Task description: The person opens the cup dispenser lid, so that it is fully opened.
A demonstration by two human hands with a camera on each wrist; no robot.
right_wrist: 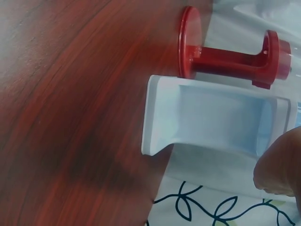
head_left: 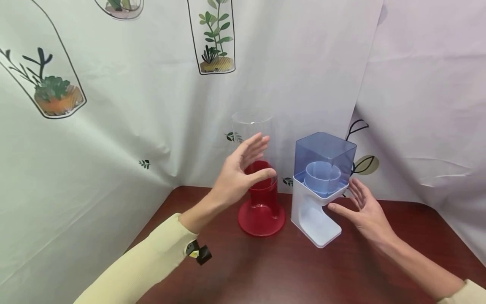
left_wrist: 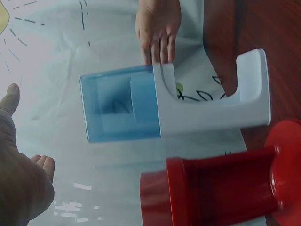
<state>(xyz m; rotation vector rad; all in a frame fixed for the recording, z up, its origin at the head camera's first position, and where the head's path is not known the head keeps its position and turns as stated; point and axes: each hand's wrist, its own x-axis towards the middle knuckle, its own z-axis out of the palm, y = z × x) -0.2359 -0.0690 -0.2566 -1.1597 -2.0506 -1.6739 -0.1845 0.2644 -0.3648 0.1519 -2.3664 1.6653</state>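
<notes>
White plastic dispenser [head_left: 300,200] with translucent blue tank [head_left: 324,147], red round-based dispenser [head_left: 262,221] with clear cylinder [head_left: 251,121]: both upright near back edge of wood-grained surface [head_left: 258,270]; left hand [head_left: 240,166] spread; right hand [head_left: 366,213] uncurled beside white dispenser, contact unclear

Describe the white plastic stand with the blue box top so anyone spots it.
On the reddish-brown table, before the white plant-print cloth, find the right hand. Just left of it in the head view is the white plastic stand. Its boxy translucent blue top differs from the clear cylinder on the red plastic stand alongside.
</notes>
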